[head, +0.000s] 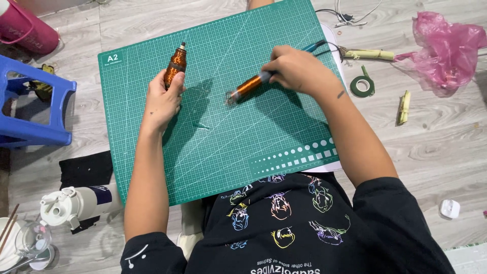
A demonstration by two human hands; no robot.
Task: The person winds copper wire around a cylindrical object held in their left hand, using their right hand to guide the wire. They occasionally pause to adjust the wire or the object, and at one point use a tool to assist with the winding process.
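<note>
**Two coils of copper wire, one in each hand, over the green cutting mat**

Down on the floor we go, looking over the person's head at a green cutting mat (218, 147) laid on grey wood-look flooring. The left hand (162, 101) is closed around the lower part of a spool of copper wire (175, 65), and the spool stands tilted slightly, its narrow top poking out above the thumb and fingers, near the mat's upper left corner. So the bulk of that spool sits above the grip, not inside it.

Over to the right hand (299, 68): it's clenched on one end of a rod wound with copper wire (247, 87). The wound part juts out from the fingers down and to the left, angled across the mat, with its far end just above or touching the mat surface; I cannot tell which. The two hands are well apart, the rod's free end lying between them.

Behind the right hand, a blue-handled tool (315, 46) lies at the mat's upper edge. Off the mat to the right: a roll of green tape (362, 86), a pink plastic bag (446, 48) and a yellowish stick (368, 54). On the left, a blue plastic stool (35, 109), and near the left elbow a white bottle (76, 203).
</note>
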